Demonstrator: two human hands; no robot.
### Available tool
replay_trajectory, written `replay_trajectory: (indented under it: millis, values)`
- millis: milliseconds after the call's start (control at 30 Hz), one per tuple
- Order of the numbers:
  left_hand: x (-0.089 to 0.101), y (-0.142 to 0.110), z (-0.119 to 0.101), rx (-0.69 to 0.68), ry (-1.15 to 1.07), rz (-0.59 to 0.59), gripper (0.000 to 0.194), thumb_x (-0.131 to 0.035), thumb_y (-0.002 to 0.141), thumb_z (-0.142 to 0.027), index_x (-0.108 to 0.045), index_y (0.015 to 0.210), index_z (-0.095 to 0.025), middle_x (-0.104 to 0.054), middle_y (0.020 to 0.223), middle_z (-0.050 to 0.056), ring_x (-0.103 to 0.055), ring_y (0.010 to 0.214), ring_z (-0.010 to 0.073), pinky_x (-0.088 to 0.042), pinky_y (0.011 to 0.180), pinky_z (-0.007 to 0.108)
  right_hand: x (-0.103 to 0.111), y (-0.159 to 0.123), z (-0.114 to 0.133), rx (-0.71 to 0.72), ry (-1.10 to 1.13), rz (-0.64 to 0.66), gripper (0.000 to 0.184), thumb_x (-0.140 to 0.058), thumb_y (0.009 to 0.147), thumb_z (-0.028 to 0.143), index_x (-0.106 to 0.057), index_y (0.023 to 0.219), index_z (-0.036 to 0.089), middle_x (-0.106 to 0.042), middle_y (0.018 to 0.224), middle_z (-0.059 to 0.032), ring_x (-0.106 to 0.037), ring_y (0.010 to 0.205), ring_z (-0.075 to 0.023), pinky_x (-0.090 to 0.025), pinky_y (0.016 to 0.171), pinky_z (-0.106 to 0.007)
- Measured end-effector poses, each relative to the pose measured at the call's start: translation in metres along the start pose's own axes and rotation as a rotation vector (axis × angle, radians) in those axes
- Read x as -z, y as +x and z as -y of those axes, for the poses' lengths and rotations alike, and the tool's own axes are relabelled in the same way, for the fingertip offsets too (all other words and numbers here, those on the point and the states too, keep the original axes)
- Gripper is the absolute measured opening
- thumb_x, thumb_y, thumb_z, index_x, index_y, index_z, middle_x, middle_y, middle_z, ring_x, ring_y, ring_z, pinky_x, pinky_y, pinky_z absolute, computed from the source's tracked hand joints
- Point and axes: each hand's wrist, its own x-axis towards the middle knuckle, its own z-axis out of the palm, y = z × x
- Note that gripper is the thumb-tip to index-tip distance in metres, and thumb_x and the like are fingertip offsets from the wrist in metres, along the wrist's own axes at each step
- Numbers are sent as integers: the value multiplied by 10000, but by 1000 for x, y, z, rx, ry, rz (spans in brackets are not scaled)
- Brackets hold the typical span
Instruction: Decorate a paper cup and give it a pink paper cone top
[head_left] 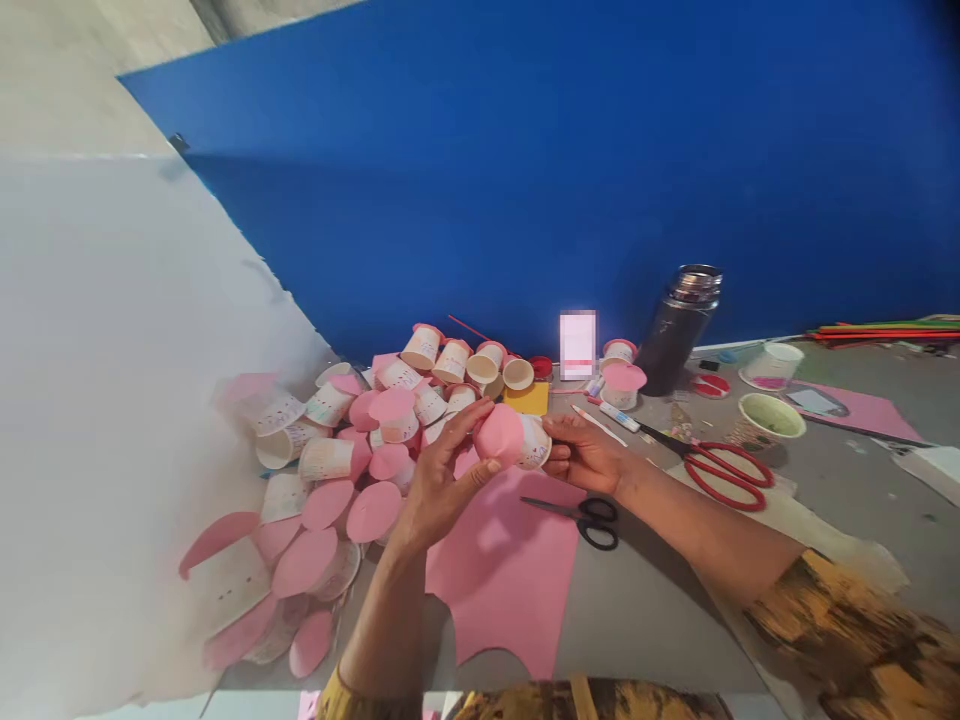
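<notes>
Between my two hands is a small paper cup [535, 441] lying on its side, with a round pink paper disc [499, 436] over its left end. My left hand [450, 470] is curved about the disc, thumb below and fingers above. At the cup's right end, my right hand [585, 450] grips the rim with thumb and fingertips. Beneath them lies a pink paper sheet [510, 580] with curved cut-outs. Black-handled scissors [581, 515] rest partly open across its right edge.
Many paper cups with pink discs [394, 412] are heaped at the left. Red-handled scissors [724, 470], a dark flask [679, 335], a green cup [772, 416], a marker [619, 416] and a lit phone [578, 345] stand or lie at the right and back, before a blue panel [540, 180].
</notes>
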Motion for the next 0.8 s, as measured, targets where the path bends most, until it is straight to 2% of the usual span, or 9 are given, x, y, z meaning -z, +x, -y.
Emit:
replay_trajectory:
  millis: [100, 233, 333, 467, 533, 633, 733, 800]
  values:
    - [-16, 9, 11, 49, 20, -30, 532, -757, 839, -378, -636, 1343, -257, -572, 1480, 101, -522, 1367, 307, -464, 1098, 430, 15, -5, -5, 17, -43, -94, 365, -891, 703, 375, -612, 795, 159, -415, 590, 85, -273, 475, -29, -305, 436, -131]
    - [-36, 21, 28, 85, 98, -21, 501, -767, 810, -414, -674, 1266, -231, -627, 1405, 106, -565, 1309, 287, -474, 1072, 414, 33, -4, -14, 43, -159, -236, 341, -819, 767, 384, -552, 722, 178, -406, 558, 88, -293, 455, -36, -324, 434, -147]
    - [-46, 27, 45, 107, 152, -27, 485, -762, 801, -423, -683, 1234, -219, -649, 1364, 112, -603, 1247, 284, -490, 1041, 423, 44, -3, -17, 37, -309, -340, 284, -732, 832, 344, -548, 687, 183, -462, 538, 66, -388, 451, -56, -388, 472, -182]
    - [-59, 29, 67, 36, 247, -33, 448, -750, 811, -402, -689, 1218, -224, -655, 1356, 99, -569, 1299, 279, -434, 1110, 440, 57, -8, -15, 28, -600, -464, 189, -677, 829, 218, -627, 653, 172, -565, 511, 11, -496, 457, -114, -411, 511, -250]
    - [-67, 29, 75, 17, 300, 5, 432, -735, 821, -383, -692, 1218, -220, -660, 1355, 100, -538, 1343, 284, -407, 1140, 451, 61, -12, -13, 66, -745, -520, 159, -686, 788, 144, -650, 635, 173, -586, 509, -1, -539, 509, -144, -406, 562, -270]
    - [-76, 29, 82, 15, 354, 56, 439, -713, 831, -361, -683, 1241, -210, -662, 1360, 111, -505, 1383, 295, -389, 1160, 478, 62, -17, -9, 167, -894, -596, 128, -689, 759, 92, -668, 674, 185, -659, 634, -22, -608, 684, -177, -410, 679, -282]
    - [-81, 28, 84, 3, 349, 60, 450, -704, 840, -367, -670, 1263, -219, -656, 1374, 113, -503, 1388, 303, -380, 1164, 508, 58, -22, -3, 227, -966, -620, 122, -662, 849, 226, -689, 733, 198, -704, 741, -31, -601, 672, -169, -405, 677, -288]
    - [-83, 26, 83, 1, 329, 57, 461, -708, 845, -391, -663, 1274, -229, -651, 1382, 115, -495, 1396, 310, -375, 1163, 522, 55, -24, 0, 234, -975, -602, 280, -619, 904, 384, -684, 704, 199, -687, 689, -23, -550, 558, -151, -391, 608, -294]
